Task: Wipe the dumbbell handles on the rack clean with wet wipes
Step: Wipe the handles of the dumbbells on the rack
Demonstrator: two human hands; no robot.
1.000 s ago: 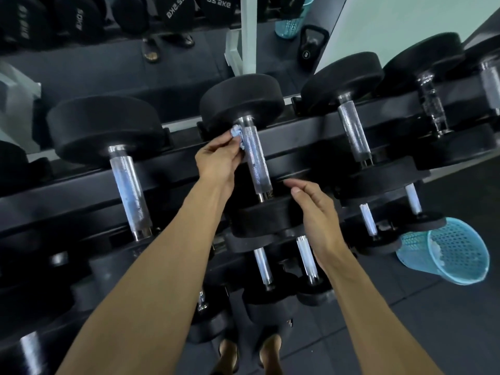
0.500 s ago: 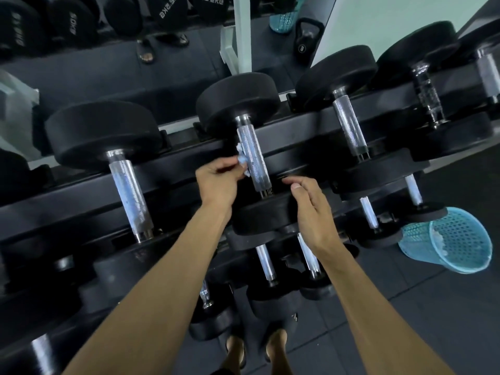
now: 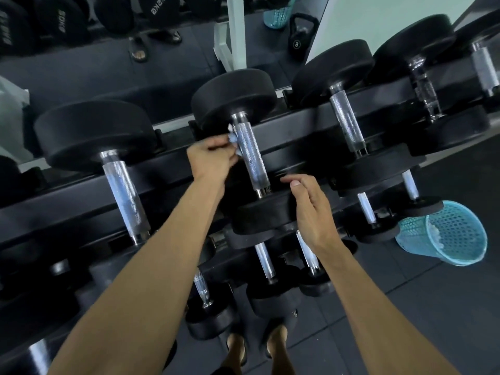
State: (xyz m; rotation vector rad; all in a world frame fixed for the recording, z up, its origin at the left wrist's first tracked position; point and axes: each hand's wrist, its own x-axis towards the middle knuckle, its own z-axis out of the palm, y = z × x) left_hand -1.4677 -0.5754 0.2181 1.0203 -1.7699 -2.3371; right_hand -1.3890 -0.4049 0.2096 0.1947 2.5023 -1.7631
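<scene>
Dumbbell handle (image 3: 250,155), knurled chrome, runs down the middle of the view between two black round heads on the top tier of a dark rack (image 3: 297,120). A bunched pale wipe (image 3: 233,136) touches the handle's left side near its upper end. The left hand (image 3: 213,161) pinches the wipe with curled fingers, its grip closed on the cloth. The right hand (image 3: 311,209) lies against the near head (image 3: 259,215) of the same dumbbell, fingers loosely bent and closed on nothing.

On each side of this dumbbell the top tier carries others: one with a large head to the left (image 3: 127,196), two more to the right (image 3: 347,120), each apart from the next with dark rail showing between. Lower tiers hold smaller dumbbells (image 3: 266,262) packed closer, just below the right wrist.

A teal mesh basket (image 3: 446,234) lies tilted on the floor, well to the right of the right hand, its mouth facing the viewer. Pale crumpled scraps sit inside along its left rim; what they are cannot be told.

Grey tiled floor (image 3: 405,320) lies open right of the rack and around the basket. Two bare feet in sandals (image 3: 238,347) stand at the bottom edge, close to the lowest tier. Behind the rack, a mirror (image 3: 108,66) shows weights, a kettlebell and a white post.
</scene>
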